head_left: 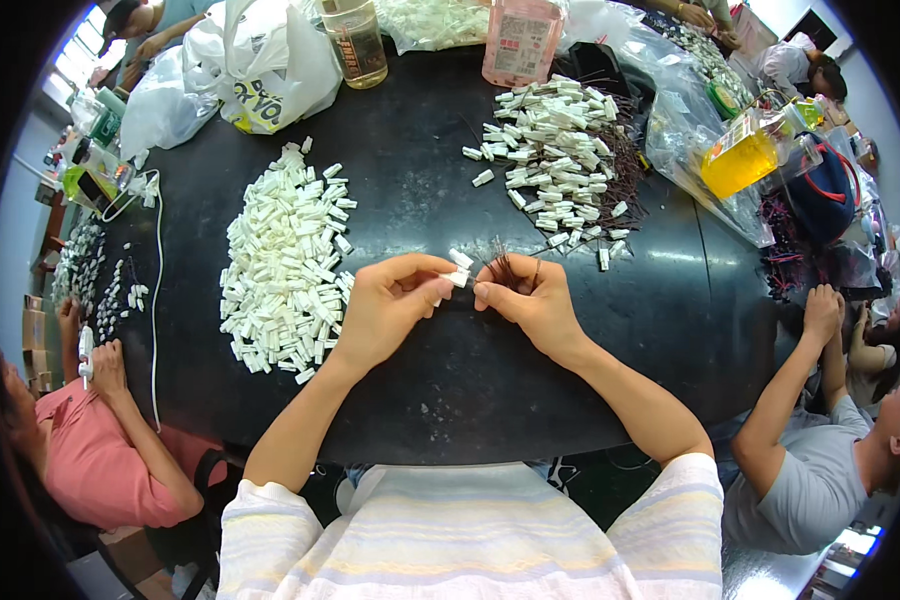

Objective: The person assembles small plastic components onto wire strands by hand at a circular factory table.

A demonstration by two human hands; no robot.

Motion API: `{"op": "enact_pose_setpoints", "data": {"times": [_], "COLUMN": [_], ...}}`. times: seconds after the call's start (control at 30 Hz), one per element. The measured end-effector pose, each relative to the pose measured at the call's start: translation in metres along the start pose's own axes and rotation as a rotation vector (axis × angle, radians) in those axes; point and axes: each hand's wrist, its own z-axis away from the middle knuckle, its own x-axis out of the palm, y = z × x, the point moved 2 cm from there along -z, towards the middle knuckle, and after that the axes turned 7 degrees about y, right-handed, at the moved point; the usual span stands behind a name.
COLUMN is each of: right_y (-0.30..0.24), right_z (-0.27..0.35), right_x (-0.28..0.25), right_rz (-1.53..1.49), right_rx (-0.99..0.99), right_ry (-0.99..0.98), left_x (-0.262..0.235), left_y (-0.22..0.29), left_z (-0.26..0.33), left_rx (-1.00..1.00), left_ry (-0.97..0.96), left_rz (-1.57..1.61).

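My left hand pinches a small white plastic connector housing between thumb and fingertips, with another white piece just beyond it. Close by on the right, my right hand is closed around a bunch of thin dark brown wires, its thumb and forefinger pointing at the housing. Whether a wire tip is inside the housing is too small to tell. Left of my hands lies a big heap of loose white housings. Beyond my right hand is a pile of white housings with brown wires attached.
The black table carries white plastic bags, a clear bottle, a pink container and a yellow bottle. A white cable runs along the left. Co-workers sit close on both sides, and others work at the far end.
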Motion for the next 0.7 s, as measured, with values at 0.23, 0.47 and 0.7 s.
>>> {"op": "enact_pose_setpoints", "data": {"times": [0.23,0.47,0.7], "right_y": [-0.007,-0.004,0.001], "right_z": [-0.002,-0.002,0.0], "right_x": [-0.005,-0.002,0.001], "right_rz": [0.041,0.115,0.148], "right_rx": [-0.024,-0.017,-0.074], "right_ry": [0.173,0.161,0.12], "left_x": [-0.01,-0.009,0.001], "left_y": [-0.01,-0.008,-0.012], "left_z": [-0.009,-0.002,0.001], "left_rx": [-0.269,-0.189,-0.144], "left_ry": [-0.013,-0.005,0.068], "left_rz": [0.558,0.488,0.419]}}
